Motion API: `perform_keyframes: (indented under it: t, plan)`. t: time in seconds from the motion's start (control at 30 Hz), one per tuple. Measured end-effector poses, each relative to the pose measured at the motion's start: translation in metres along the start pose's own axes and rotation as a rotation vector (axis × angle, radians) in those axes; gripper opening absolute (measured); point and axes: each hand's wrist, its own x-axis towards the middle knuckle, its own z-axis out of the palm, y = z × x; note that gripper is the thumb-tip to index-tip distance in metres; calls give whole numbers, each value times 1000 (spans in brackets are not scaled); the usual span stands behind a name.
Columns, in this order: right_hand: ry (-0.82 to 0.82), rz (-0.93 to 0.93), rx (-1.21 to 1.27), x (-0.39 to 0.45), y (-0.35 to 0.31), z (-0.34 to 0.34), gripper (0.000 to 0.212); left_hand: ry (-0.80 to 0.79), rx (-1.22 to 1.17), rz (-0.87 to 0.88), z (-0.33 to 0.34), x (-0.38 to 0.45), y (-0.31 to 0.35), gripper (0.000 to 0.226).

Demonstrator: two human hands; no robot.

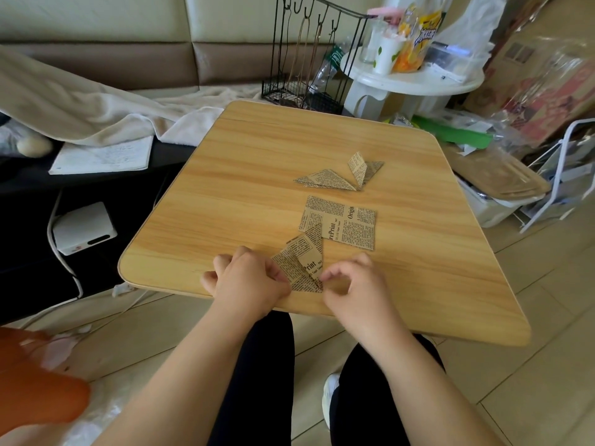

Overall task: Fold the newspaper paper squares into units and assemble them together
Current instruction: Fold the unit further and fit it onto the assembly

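From the head view, the half-folded unit [301, 265] lies on the table [244, 194] at its near edge, right between my hands. Its long axis runs from the point by my right fingertips up and away toward the flat squares [341, 225] just beyond. My left hand [249, 280] pinches its left flap; my right hand [355, 286], fingers curled, touches the near tip, though I cannot tell whether it grips. Two finished units [341, 177] sit farther off, rightward.
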Motion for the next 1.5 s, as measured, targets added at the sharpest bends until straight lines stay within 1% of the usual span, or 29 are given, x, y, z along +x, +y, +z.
perform_keyframes:
  t: [0.03,0.07,0.13,0.17,0.23,0.27,0.3,0.33,0.37,0.4,0.47,0.57,0.63,0.7,0.73,0.77,0.83,0.9,1.0,1.1,1.2,1.27,1.37,1.4,1.47,1.5]
  plan:
    - [38,-122,-57,-7,3,6,17,6,10,8,0,-2,0,8]
    - [73,-225,-110,-14,6,12,21,11,20,21,0,-5,0,8]
    - [115,-334,-158,-26,13,20,35,62,4,87,3,-11,-4,12]
    - [116,-364,-163,-30,18,21,39,121,-32,157,4,-15,-8,14]
    - [113,-429,-181,-37,31,18,39,250,-96,404,5,-19,-20,16]
    - [131,-455,-187,-38,39,17,34,229,-89,526,4,-19,-27,26]
    - [161,-466,-176,-39,46,15,27,175,-64,639,3,-17,-33,37]
    - [190,-456,-147,-39,49,13,22,110,-29,707,1,-15,-38,46]
    - [210,-441,-111,-39,51,11,17,57,4,731,0,-13,-41,53]
    - [219,-419,-76,-39,49,9,14,22,22,729,-1,-12,-43,55]
    - [229,-362,-30,-38,43,5,18,9,12,722,0,-10,-45,53]
    - [234,-153,11,-35,35,1,11,64,9,690,6,-13,-45,42]
    - [216,-39,2,-30,32,0,14,136,-31,587,11,-15,-39,34]
    - [224,24,-27,-25,28,1,15,159,-81,429,13,-17,-29,23]
    - [234,48,-32,-23,26,1,16,168,-91,365,14,-18,-24,22]
    - [244,69,-32,-22,24,2,20,172,-94,315,15,-20,-19,29]
    - [265,85,-43,-20,23,3,25,181,-82,257,19,-20,-16,35]
    - [276,80,-58,-19,25,4,26,192,-75,222,22,-21,-14,31]
    - [259,69,-11,-19,28,2,22,183,-75,194,24,-21,-15,19]
    - [223,68,23,-19,29,-2,21,168,-71,191,25,-22,-12,18]
    - [208,41,35,-21,29,-3,25,156,-76,192,25,-22,-9,19]
    - [236,10,30,-23,29,0,25,149,-85,201,25,-22,-9,20]
    - [288,-11,6,-24,28,4,11,169,-94,223,26,-24,-11,18]
    - [303,-7,1,-23,26,5,10,178,-93,230,27,-24,-12,16]
    - [323,16,-17,-20,23,8,14,206,-100,278,29,-24,-13,12]
    - [326,33,-36,-19,21,9,15,219,-107,332,31,-24,-14,11]
